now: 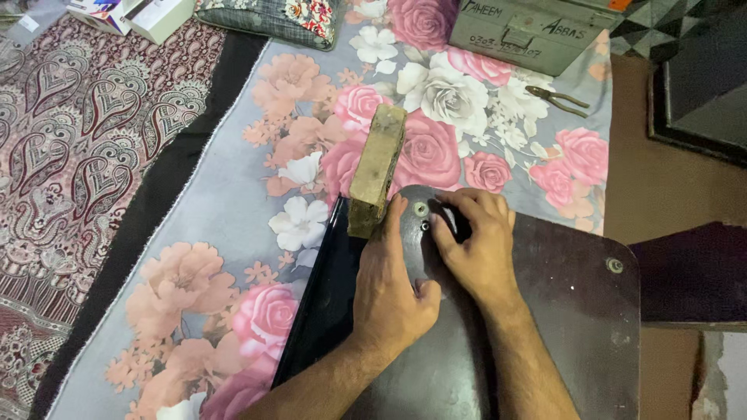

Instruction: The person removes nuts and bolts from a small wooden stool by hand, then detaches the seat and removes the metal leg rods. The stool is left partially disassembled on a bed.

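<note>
Nearest my view, both of my forearms reach up from the bottom edge onto a dark brown board with rounded corners (576,311), which carries 1 round metal fastener near its right corner. My left hand (389,292) lies flat with the palm down along the board's left edge, fingers stretched forward so the fingertips touch the near end of a worn, tan rectangular block (377,171). That block stands on its narrow side at the board's far left corner and runs away from me over the flowered sheet. My right hand (475,241) is curled, fingertips pressed down on the board at its far edge, just beside 2 small metal fittings (421,210). I cannot tell whether those fingers pinch anything. A dark blue glossy sheet (319,303) runs under the board's left edge.

Everything rests on a grey cloth printed with pink, peach and white roses (233,202). Left of it lies a maroon paisley rug (70,148). At the cloth's far edge sits a grey-green metal box with a latch (529,31), and rusty pliers (556,99) lie near its right corner. White cartons (132,14) sit at the far left.
</note>
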